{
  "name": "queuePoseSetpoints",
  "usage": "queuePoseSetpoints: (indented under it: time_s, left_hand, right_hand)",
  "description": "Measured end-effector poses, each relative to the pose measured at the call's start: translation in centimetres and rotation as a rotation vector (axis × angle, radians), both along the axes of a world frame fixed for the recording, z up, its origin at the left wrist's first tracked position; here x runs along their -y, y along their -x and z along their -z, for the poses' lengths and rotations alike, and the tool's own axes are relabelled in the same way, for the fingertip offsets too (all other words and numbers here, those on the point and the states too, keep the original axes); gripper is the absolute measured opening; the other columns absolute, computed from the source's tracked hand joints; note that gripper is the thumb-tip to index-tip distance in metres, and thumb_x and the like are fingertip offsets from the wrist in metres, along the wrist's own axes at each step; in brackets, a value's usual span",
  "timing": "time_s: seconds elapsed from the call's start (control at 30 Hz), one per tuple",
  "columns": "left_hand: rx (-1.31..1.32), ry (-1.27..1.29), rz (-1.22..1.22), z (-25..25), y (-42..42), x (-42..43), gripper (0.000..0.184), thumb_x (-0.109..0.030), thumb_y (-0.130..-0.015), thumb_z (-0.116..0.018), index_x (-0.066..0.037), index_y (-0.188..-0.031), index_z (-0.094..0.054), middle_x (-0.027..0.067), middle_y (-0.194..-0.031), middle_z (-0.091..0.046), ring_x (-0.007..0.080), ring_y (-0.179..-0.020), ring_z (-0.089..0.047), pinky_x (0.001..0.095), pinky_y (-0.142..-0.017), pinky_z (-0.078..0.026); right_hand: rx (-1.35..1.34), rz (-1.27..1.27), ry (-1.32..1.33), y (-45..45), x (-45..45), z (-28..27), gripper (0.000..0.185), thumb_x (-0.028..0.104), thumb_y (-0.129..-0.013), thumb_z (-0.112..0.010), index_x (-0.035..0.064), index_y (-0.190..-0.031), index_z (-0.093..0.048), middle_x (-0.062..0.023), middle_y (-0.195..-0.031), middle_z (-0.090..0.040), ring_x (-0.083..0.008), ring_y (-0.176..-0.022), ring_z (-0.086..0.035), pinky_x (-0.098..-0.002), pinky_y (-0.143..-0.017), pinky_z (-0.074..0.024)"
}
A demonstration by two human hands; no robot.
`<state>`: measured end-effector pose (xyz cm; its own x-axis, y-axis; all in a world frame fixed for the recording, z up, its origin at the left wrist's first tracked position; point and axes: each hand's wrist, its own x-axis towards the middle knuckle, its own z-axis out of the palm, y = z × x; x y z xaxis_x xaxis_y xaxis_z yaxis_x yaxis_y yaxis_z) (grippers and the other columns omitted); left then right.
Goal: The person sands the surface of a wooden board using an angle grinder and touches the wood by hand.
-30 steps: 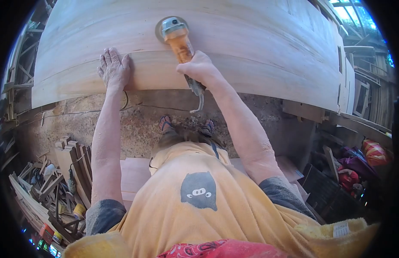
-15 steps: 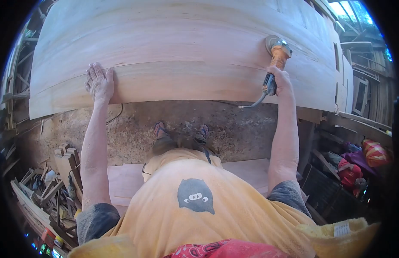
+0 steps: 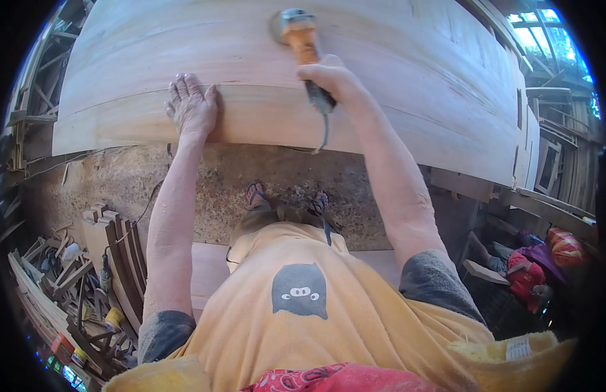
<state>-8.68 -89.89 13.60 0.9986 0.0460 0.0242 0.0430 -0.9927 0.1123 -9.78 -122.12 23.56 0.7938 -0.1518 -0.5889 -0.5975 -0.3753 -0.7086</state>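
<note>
A wide pale wooden panel (image 3: pixel 407 91) spans the upper view. My left hand (image 3: pixel 193 111) lies on it near its front edge, fingers spread, holding nothing. My right hand (image 3: pixel 332 77) is wrapped round the body of an orange power tool (image 3: pixel 304 44) with a silvery head and a round disc. The disc is at the panel's surface, up and to the right of my left hand, slightly blurred. A grey cord (image 3: pixel 325 130) hangs from the tool's rear end over the panel's front part.
Scrap wood (image 3: pixel 71 281) and upright boards (image 3: pixel 113 255) stand at the lower left. A dark cable (image 3: pixel 143 212) crosses the floor there. Red and purple cloth bundles (image 3: pixel 528 271) lie at the lower right. More timber frames (image 3: pixel 555 150) stand at the far right.
Half a second ago the tool was far to the right; my right hand has swept it back left and farther up the panel. My left hand appears farther right and higher as the view shifted.
</note>
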Motion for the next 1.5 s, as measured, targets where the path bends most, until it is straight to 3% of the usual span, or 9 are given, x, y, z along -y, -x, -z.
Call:
queuePoseSetpoints:
  time_s: [0.13,0.23,0.4,0.53,0.73,0.8,0.9,1.13,1.5]
  left_hand:
    - [0.003,0.042,0.041,0.4,0.2,-1.0,0.076,-0.054,-0.106,-0.036,-0.007,-0.164,-0.027,0.0145,-0.173,-0.021,0.0365,-0.16,-0.016,0.0631,-0.125,-0.014]
    - [0.011,0.042,0.08,0.8,-0.5,-1.6,0.078,-0.057,-0.105,-0.037,-0.008,-0.164,-0.026,0.0135,-0.173,-0.02,0.0351,-0.16,-0.015,0.0622,-0.125,-0.013]
    - [-0.022,0.011,0.068,0.3,-1.7,-3.1,0.082,-0.062,-0.103,-0.039,-0.008,-0.165,-0.025,0.0128,-0.174,-0.018,0.0333,-0.161,-0.013,0.061,-0.125,-0.012]
    - [-0.023,-0.002,0.039,0.3,-1.8,-2.6,0.085,-0.063,-0.103,-0.037,-0.008,-0.166,-0.023,0.0132,-0.174,-0.016,0.034,-0.161,-0.01,0.0604,-0.126,-0.01]
    - [-0.006,-0.038,0.094,0.0,-4.0,0.4,0.088,-0.065,-0.102,-0.037,-0.006,-0.166,-0.021,0.0156,-0.174,-0.015,0.039,-0.161,-0.009,0.0604,-0.126,-0.008]
    - [0.005,-0.017,0.143,-0.2,-5.6,2.1,0.088,-0.065,-0.102,-0.038,-0.007,-0.166,-0.022,0.0152,-0.174,-0.015,0.039,-0.161,-0.01,0.0603,-0.127,-0.008]
    - [-0.018,-0.015,0.176,-0.9,-6.4,2.3,0.087,-0.065,-0.101,-0.039,-0.009,-0.166,-0.023,0.0143,-0.174,-0.015,0.039,-0.161,-0.01,0.0602,-0.127,-0.008]
    - [-0.051,-0.012,0.232,-1.8,-8.4,3.3,0.085,-0.063,-0.102,-0.04,-0.01,-0.166,-0.022,0.0127,-0.175,-0.015,0.0381,-0.161,-0.009,0.0593,-0.127,-0.008]
    - [0.02,0.107,0.846,-2.5,-5.4,28.1,0.082,-0.059,-0.103,-0.043,-0.007,-0.164,-0.026,0.013,-0.172,-0.021,0.0348,-0.16,-0.014,0.0528,-0.129,-0.009]
  right_hand:
    - [0.0,-0.06,0.014,0.4,-8.1,-1.9,0.041,0.034,-0.07,-0.082,-0.0051,-0.08,-0.072,-0.0131,-0.077,-0.072,-0.0229,-0.074,-0.07,-0.0392,-0.07,-0.0553]
    - [0.021,-0.046,-0.01,2.2,-7.9,-0.8,0.038,0.03,-0.072,-0.081,-0.0061,-0.077,-0.071,-0.013,-0.074,-0.07,-0.0218,-0.067,-0.068,-0.0383,-0.063,-0.0549]
    - [-0.022,0.366,-0.044,5.8,0.7,-1.8,0.03,0.022,-0.076,-0.08,-0.0051,-0.081,-0.069,-0.0094,-0.068,-0.065,-0.0183,-0.054,-0.063,-0.0367,-0.047,-0.0512]
    - [0.112,0.542,-0.034,7.5,14.6,2.0,0.031,0.024,-0.078,-0.078,-0.0053,-0.083,-0.068,-0.009,-0.07,-0.065,-0.02,-0.052,-0.063,-0.0407,-0.042,-0.0498]
    - [-0.013,0.313,0.036,5.4,11.1,0.2,0.029,0.023,-0.077,-0.078,-0.0045,-0.082,-0.068,-0.0093,-0.069,-0.064,-0.0228,-0.053,-0.063,-0.0423,-0.044,-0.0523]
    - [0.004,0.221,0.024,3.5,7.3,0.2,0.028,0.025,-0.075,-0.079,0.0012,-0.079,-0.065,-0.0033,-0.068,-0.06,-0.0162,-0.054,-0.061,-0.0348,-0.047,-0.0519]
    - [-0.002,0.279,-0.084,2.8,3.5,-1.7,0.026,0.021,-0.076,-0.078,-0.0024,-0.081,-0.068,-0.0087,-0.07,-0.064,-0.0215,-0.053,-0.063,-0.0416,-0.046,-0.0524]
    - [0.077,0.519,0.039,8.2,14.8,1.9,0.025,0.021,-0.077,-0.077,-0.0011,-0.082,-0.068,-0.006,-0.07,-0.064,-0.0185,-0.055,-0.063,-0.0365,-0.05,-0.0514]
    - [0.154,0.753,-0.003,15.8,26.9,-0.1,0.022,0.019,-0.081,-0.076,-0.0005,-0.085,-0.067,-0.0027,-0.07,-0.061,-0.0144,-0.053,-0.06,-0.0346,-0.049,-0.0499]
